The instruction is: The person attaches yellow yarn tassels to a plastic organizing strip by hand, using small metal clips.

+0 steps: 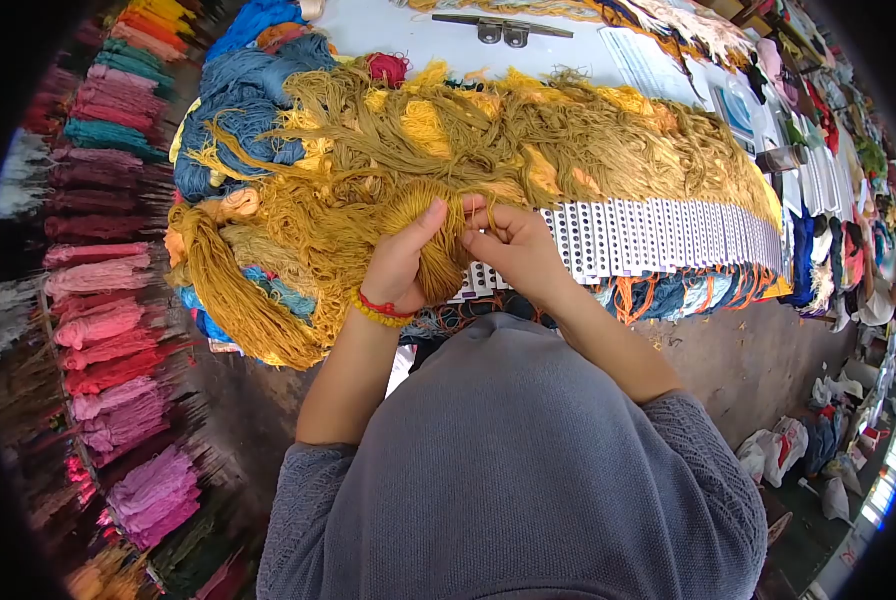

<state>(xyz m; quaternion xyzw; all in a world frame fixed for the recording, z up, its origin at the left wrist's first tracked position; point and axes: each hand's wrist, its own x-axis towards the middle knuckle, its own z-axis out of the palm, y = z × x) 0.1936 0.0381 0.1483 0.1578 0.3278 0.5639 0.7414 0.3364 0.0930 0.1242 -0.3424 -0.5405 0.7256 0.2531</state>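
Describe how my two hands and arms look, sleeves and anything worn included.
Both are gloveless. The left hand has a red bracelet and a yellow bracelet at its wrist; the right hand shows none. Grey-blue, textured knit sleeves end around the elbows.

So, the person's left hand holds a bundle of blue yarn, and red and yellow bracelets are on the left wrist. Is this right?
Not the colour: the head view shows the bundle in the left hand is mustard yellow, not blue. The bracelets are as you say.
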